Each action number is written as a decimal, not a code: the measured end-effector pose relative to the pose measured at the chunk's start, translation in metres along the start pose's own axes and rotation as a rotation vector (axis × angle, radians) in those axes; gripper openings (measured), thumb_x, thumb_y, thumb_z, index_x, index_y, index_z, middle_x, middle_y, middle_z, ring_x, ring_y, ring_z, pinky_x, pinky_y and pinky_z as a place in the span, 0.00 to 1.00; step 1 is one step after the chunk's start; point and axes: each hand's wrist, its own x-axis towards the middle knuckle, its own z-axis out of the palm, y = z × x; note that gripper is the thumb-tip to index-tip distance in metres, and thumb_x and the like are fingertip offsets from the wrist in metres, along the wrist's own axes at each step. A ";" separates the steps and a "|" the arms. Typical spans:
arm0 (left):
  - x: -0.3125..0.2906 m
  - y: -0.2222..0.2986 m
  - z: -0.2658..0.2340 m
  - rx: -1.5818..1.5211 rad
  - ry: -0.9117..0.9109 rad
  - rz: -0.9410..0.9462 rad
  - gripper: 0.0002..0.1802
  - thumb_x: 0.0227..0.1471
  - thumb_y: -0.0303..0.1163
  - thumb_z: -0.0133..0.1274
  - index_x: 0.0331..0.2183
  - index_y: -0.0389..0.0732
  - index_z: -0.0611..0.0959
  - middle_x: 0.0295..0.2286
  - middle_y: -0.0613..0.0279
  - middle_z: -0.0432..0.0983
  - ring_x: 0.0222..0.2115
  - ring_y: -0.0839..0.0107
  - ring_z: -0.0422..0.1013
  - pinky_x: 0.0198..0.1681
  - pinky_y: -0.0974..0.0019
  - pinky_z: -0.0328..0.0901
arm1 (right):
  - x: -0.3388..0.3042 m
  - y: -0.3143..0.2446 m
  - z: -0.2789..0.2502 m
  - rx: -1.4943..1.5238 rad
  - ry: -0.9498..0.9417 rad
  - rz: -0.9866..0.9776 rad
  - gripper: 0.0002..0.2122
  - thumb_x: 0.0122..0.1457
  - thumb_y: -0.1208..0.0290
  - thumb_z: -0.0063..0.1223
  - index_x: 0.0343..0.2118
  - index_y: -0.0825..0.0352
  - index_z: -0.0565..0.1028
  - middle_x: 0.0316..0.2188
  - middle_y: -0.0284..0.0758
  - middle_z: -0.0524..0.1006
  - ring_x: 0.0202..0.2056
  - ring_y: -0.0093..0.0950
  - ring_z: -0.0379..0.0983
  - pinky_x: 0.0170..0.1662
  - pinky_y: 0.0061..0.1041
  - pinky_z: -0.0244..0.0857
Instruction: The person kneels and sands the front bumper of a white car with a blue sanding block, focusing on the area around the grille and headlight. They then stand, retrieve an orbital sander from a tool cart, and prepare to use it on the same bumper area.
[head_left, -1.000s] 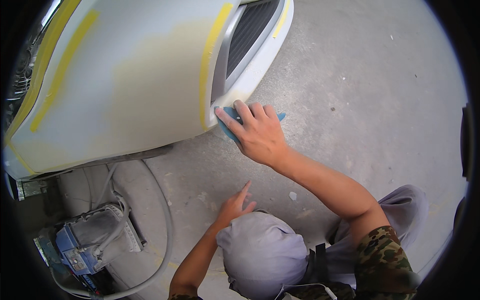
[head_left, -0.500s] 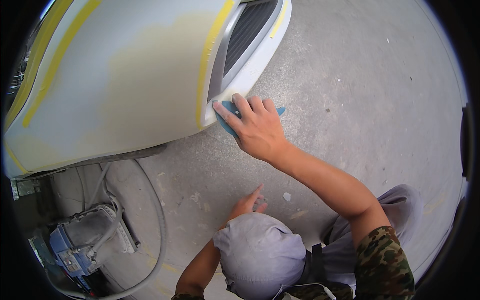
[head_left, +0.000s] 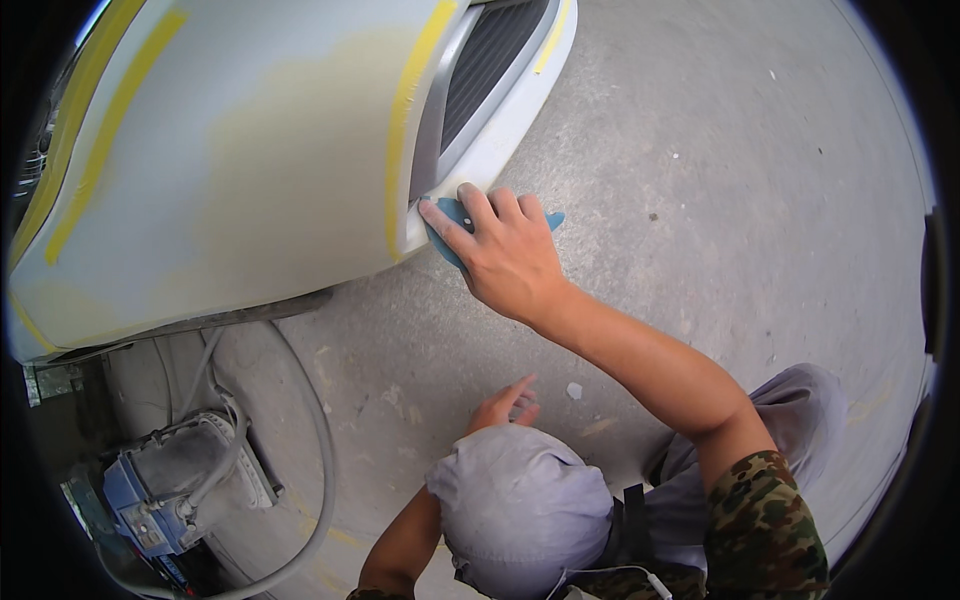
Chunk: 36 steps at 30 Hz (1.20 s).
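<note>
The right hand (head_left: 508,255) presses a blue pad (head_left: 447,232) flat against the lower edge of the car panel (head_left: 260,170), fingers spread over it. The left hand (head_left: 503,405) hangs open above the concrete floor (head_left: 720,190), holding nothing.

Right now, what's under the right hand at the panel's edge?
A blue sanding pad shows under the right hand, pressed against the primed car panel. Its tips poke out either side; its middle and the panel edge beneath are covered.
</note>
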 end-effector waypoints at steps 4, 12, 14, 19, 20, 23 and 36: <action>-0.001 -0.005 0.003 -0.041 -0.004 -0.045 0.31 0.61 0.32 0.64 0.64 0.43 0.76 0.44 0.50 0.83 0.40 0.61 0.80 0.45 0.57 0.75 | -0.003 -0.004 0.003 0.111 -0.009 0.025 0.33 0.52 0.71 0.64 0.65 0.48 0.74 0.51 0.37 0.74 0.42 0.36 0.68 0.41 0.35 0.59; -0.006 -0.008 0.002 -0.048 0.032 0.017 0.29 0.61 0.32 0.63 0.63 0.43 0.77 0.43 0.51 0.84 0.40 0.64 0.80 0.43 0.58 0.76 | -0.003 0.001 0.004 -0.025 0.052 -0.035 0.31 0.53 0.73 0.62 0.63 0.47 0.76 0.51 0.35 0.73 0.40 0.32 0.67 0.40 0.33 0.58; -0.007 -0.007 0.002 -0.041 0.024 -0.012 0.29 0.62 0.32 0.63 0.62 0.42 0.78 0.43 0.52 0.84 0.40 0.64 0.80 0.43 0.59 0.76 | -0.002 0.005 0.005 -0.086 0.029 0.004 0.32 0.53 0.73 0.62 0.64 0.46 0.75 0.50 0.34 0.72 0.40 0.32 0.67 0.41 0.34 0.59; -0.007 -0.006 0.003 -0.027 0.032 -0.005 0.28 0.61 0.31 0.63 0.62 0.42 0.78 0.43 0.52 0.84 0.40 0.64 0.80 0.43 0.59 0.75 | -0.001 0.006 0.003 -0.097 0.022 0.012 0.33 0.53 0.74 0.62 0.64 0.44 0.74 0.50 0.35 0.72 0.41 0.33 0.67 0.42 0.34 0.59; -0.007 -0.006 0.003 -0.024 0.040 0.011 0.28 0.61 0.30 0.63 0.62 0.42 0.78 0.43 0.52 0.84 0.40 0.63 0.80 0.43 0.59 0.75 | -0.001 0.004 0.002 -0.115 0.024 0.036 0.33 0.53 0.74 0.62 0.64 0.44 0.74 0.50 0.36 0.73 0.41 0.33 0.67 0.42 0.34 0.59; -0.008 -0.007 0.004 -0.014 0.045 0.010 0.28 0.61 0.30 0.63 0.62 0.42 0.78 0.43 0.51 0.84 0.40 0.64 0.80 0.44 0.59 0.75 | -0.002 0.000 0.000 -0.054 0.008 -0.016 0.32 0.54 0.74 0.61 0.64 0.45 0.74 0.50 0.36 0.73 0.42 0.33 0.68 0.42 0.35 0.59; -0.007 -0.007 0.003 -0.001 0.028 -0.030 0.27 0.62 0.32 0.62 0.61 0.41 0.78 0.44 0.51 0.83 0.41 0.61 0.81 0.43 0.58 0.76 | -0.009 0.005 0.011 -0.061 0.076 0.062 0.32 0.55 0.74 0.61 0.65 0.44 0.73 0.51 0.37 0.73 0.44 0.35 0.69 0.44 0.35 0.59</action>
